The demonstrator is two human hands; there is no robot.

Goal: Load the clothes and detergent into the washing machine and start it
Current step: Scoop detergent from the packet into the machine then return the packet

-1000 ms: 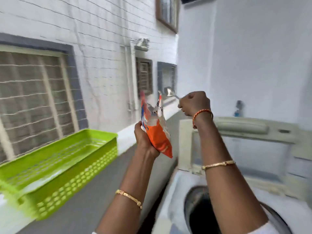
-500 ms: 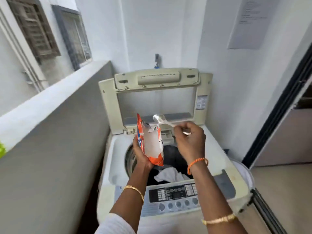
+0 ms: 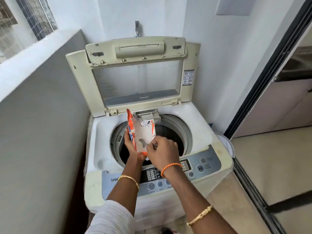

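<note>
In the head view, the left hand is gripping an opened orange-and-white detergent packet from its left edge and lower end, holding it upright over the drum opening of the top-loading washing machine. The packet's long axis is running from the palm up and away toward the raised lid, so its torn mouth is sitting at the far, upper end, just in front of the small dispenser drawer at the back rim.

The right hand is sitting just beside the packet, on its right and nearer the person, knuckles up and fingers curled in a pinch around a thin handle. It looks like the stem of a spoon; the bowl is not showing, and a dark shape on the pale inner face of the packet may be the bowl, though I cannot tell. The right wrist, wearing an orange thread band, is crossing above the control panel.

Clothes are not clearly showing in the dark drum. Judging from this, the scooping is under way: the right hand is the nearer one to the powder, and the coming lift would need to travel up along the packet's axis and out of the mouth, then over the drum or to the drawer.
</note>
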